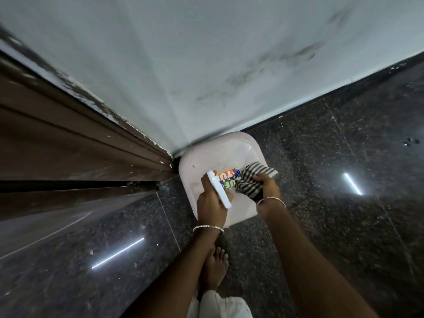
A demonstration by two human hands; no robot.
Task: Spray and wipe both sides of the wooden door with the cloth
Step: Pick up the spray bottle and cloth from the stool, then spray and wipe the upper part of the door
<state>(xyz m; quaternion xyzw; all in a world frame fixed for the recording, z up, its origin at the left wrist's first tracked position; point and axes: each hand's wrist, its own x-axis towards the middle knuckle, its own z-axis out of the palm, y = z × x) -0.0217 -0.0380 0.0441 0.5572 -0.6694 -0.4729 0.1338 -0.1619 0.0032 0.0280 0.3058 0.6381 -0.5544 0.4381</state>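
A: So, progress?
B: Wooden door [68, 198] stands at left, well apart from both hands; spraying and wiping judged still ahead.
A: Counts?
B: One spray bottle [226, 177], gripped in left hand [211, 200]. One striped cloth [254, 180], bunched in right hand [269, 187]. Both over one white stool [220, 148].

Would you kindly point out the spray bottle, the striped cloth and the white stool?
spray bottle [227, 179], head view, on its orange label.
striped cloth [252, 175], head view, on its bunched middle.
white stool [220, 148], head view, on bare seat near the wall.
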